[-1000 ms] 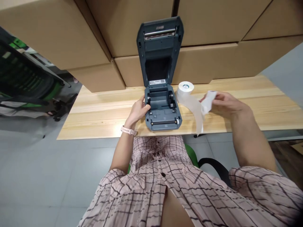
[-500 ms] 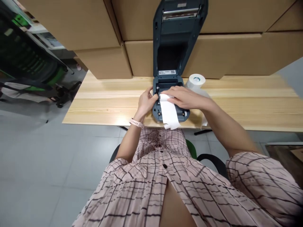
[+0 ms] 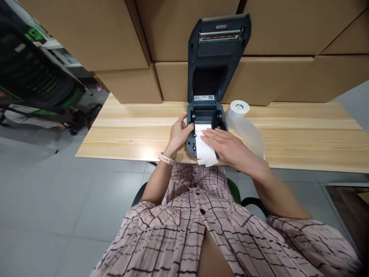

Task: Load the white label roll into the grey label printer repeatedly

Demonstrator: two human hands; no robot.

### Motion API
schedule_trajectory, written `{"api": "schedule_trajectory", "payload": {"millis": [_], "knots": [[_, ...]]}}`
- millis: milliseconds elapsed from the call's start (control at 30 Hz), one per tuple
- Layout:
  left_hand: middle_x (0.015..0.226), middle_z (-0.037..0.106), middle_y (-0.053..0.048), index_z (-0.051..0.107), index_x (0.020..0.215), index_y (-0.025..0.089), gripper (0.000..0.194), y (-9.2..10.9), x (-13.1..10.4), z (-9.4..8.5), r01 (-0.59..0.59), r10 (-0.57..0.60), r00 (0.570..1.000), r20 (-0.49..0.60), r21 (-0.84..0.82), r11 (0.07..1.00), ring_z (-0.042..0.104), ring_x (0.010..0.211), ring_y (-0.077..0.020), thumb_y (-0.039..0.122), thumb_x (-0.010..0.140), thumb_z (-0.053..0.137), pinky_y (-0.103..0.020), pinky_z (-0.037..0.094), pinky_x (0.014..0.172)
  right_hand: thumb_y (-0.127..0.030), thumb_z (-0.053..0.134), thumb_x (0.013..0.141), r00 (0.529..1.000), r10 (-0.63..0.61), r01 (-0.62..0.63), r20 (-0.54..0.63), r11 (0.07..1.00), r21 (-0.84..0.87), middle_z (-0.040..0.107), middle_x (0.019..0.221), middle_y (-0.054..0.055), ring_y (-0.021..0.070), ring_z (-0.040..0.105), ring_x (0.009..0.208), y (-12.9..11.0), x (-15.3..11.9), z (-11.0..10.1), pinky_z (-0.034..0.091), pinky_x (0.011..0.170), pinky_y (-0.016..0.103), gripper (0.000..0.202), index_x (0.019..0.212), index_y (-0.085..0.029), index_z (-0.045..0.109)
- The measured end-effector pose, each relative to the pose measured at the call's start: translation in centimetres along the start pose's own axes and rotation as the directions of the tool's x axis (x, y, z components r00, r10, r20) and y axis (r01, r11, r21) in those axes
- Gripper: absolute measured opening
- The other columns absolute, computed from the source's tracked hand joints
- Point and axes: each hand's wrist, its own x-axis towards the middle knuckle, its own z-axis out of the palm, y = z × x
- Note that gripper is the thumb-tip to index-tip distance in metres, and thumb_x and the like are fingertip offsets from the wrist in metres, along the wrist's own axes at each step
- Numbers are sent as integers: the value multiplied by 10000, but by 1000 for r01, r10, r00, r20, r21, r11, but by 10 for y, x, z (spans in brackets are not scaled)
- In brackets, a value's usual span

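- Paper [image 3: 205, 148] could slide crooked in the printer [image 3: 206, 129], I think, because your right hand [image 3: 227, 144] only lies flat on it and does not pinch it.
- Paper could also crease or tear, I think, if you press hard where it bends over the front edge of the printer.
- Printer's lid [image 3: 217, 54] stands wide open and leans back near the cardboard boxes [image 3: 273, 77]. It may drop on your fingers if you bump it.
- The printer could slide on the wooden table [image 3: 302, 134] if your left hand [image 3: 180, 132] lets go, since it sits close to the front edge.
- Your left hand is curled around the left side of the printer, with the thumb by the left roll holder. It grips the printer and holds nothing else.
- Your right hand is spread open, fingers straight, palm down. It rests on the white paper that lies over the printer's tray and hangs past the front.
- The other paper roll [image 3: 238, 109] stands on the table just right of the printer, with a loose tail trailing toward your right arm. No hand touches the roll.
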Motion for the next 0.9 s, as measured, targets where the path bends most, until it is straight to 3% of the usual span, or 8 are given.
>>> {"api": "schedule_trajectory", "payload": {"millis": [67,133,233,300,433,567,700,900], "knots": [[635,539,44,721,1357,158,493,0,0,0,5,-5,1000,-5,-21,1000,514,626,-154,232,870,735,-305,353,613,-193,473,1111,999,20,-19,-36,999,27,569,1655,163,295,550,1551,-6,-10,1,474,1296,544,467,1559,-145,597],[630,537,51,725,1354,165,492,0,-1,1,12,-13,1000,-14,-47,999,509,621,-147,231,866,737,-299,358,615,-371,570,1109,998,13,-10,-56,998,57,511,1696,185,317,499,1588,-9,-18,3,458,1304,561,560,1617,-139,522],[623,533,58,719,1368,156,517,-1,-2,1,27,-29,999,-20,-77,997,506,618,-143,236,857,737,-291,365,610,-656,771,927,998,-49,52,-45,996,66,394,1759,219,369,397,1642,-8,-29,5,421,1317,603,1031,1710,-135,347],[629,534,59,710,1388,147,539,-2,-3,2,35,-37,999,-19,-91,995,507,622,-141,248,859,730,-284,373,606,-682,835,850,996,-86,87,-23,995,45,360,1781,202,368,376,1653,-7,-33,6,403,1323,615,1163,1732,-165,281],[694,587,34,723,1380,176,524,-6,-6,4,46,-51,998,-42,-95,994,546,663,-148,292,869,732,-286,448,653,-513,789,965,992,-60,57,-111,998,-28,527,1687,198,367,521,1562,-17,-29,12,421,1295,623,815,1620,-163,454],[1237,740,-101,726,1351,240,523,-11,-5,6,7,-15,995,-99,-77,997,681,1036,-232,320,837,782,-386,568,926,-184,622,1033,946,21,-48,-325,996,-75,713,1495,164,318,681,1380,-31,-21,23,467,1251,564,345,1377,-180,641],[1608,581,-129,614,1487,275,674,-13,-2,7,-13,10,999,-47,-63,998,525,1465,-354,366,842,788,-498,530,1107,-8,570,927,899,-3,-30,-439,997,-68,779,1397,116,292,733,1276,-28,-21,28,530,1183,522,414,1280,-199,673],[1667,536,-132,556,1526,262,698,-10,1,7,-25,26,1000,15,-48,999,438,1564,-372,334,858,746,-566,431,1236,61,557,820,913,-7,2,-409,1000,-14,765,1436,96,285,722,1322,-15,-29,24,523,1200,531,587,1330,-219,637]]}}
